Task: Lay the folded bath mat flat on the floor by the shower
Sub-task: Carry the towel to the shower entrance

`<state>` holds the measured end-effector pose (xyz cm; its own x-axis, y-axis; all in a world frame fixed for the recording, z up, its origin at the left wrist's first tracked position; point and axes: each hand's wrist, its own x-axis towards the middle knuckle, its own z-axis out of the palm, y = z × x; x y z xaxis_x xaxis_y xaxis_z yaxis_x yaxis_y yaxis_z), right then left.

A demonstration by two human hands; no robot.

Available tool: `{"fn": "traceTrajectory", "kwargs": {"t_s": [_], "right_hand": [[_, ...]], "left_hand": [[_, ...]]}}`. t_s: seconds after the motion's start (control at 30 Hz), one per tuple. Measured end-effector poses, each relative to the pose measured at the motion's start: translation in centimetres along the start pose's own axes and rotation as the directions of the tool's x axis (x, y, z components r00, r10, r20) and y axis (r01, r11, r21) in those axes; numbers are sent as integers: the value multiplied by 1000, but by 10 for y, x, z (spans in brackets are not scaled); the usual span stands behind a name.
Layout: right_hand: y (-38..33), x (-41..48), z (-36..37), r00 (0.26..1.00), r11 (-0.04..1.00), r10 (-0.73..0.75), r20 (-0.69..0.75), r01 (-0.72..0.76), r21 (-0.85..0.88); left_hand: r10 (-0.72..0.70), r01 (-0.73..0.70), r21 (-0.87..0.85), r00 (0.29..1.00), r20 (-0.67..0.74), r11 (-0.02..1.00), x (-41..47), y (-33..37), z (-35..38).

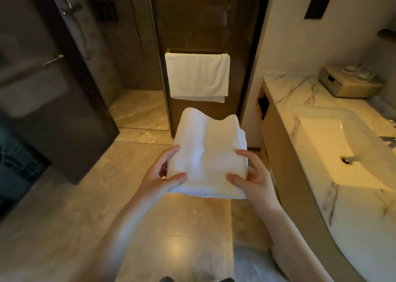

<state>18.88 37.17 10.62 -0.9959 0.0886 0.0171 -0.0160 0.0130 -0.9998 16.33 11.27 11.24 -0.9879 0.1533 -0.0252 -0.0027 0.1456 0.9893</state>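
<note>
A white folded bath mat (205, 153) is held in the air at about waist height, in the middle of the view. My left hand (159, 176) grips its near left corner, thumb on top. My right hand (251, 175) grips its near right corner the same way. The mat is still folded into a thick rectangle and sags a little at its far edge. Beyond it, at the upper left, lies the shower floor (139, 110) behind a glass door (57, 84).
A white towel (197, 76) hangs on a rail on the dark panel straight ahead. A marble counter (287, 95) with a sink (347, 148) and a tissue box (349, 82) runs along the right. Pale stone floor (120, 187) spreads below my hands.
</note>
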Motion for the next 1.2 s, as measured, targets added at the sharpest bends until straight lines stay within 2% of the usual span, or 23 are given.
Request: {"fn": "traceTrajectory", "kwargs": {"t_s": [0.2, 0.63, 0.87, 1.2], "right_hand": [[-2, -72, 44, 992, 998, -53, 117, 57, -29], [-23, -280, 109, 965, 997, 11, 261, 9, -76], [-18, -330, 119, 922, 998, 33, 387, -9, -63], [1, -385, 95, 852, 995, 98, 515, -71, -71]], "left_hand": [[-7, 7, -4, 995, -102, 1000, -103, -16, -39], [-78, 60, -73, 958, -275, 995, -364, -24, -68], [-107, 62, -121, 904, -413, 991, -444, -26, -55], [-199, 116, -196, 850, -488, 974, -522, -27, -7]]}}
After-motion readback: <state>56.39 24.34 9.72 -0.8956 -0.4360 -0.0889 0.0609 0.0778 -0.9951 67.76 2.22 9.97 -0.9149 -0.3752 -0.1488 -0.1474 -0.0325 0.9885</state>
